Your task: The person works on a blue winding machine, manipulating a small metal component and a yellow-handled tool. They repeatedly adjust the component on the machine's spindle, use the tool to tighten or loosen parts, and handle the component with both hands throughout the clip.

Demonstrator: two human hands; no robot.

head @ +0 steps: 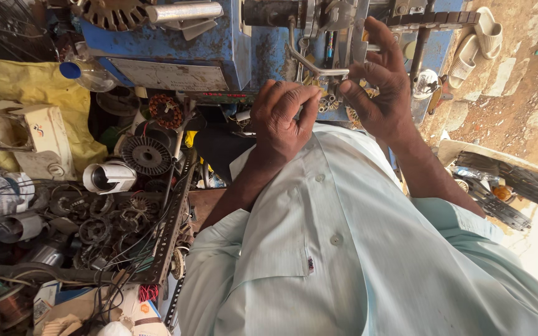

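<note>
My left hand [281,118] is curled into a near fist, its fingertips pinched on a small cluster of metal parts [328,102] in front of a blue machine [219,46]. From the other side, my right hand [384,84] pinches the same parts with thumb and forefinger. Its other fingers are spread upward. A bent metal crank rod [306,62] curves down from the machine and ends just above my fingertips. My pale green shirt [356,261] fills the lower frame.
At the left, a cluttered rack [157,249] holds motor windings, stator rings and wires. Near it are a copper-wound stator [165,111], a finned rotor [147,155], a white cylinder [108,177], a yellow cloth [14,81] and a plastic bottle [85,71]. Sandals [477,40] lie on dirt ground at the right.
</note>
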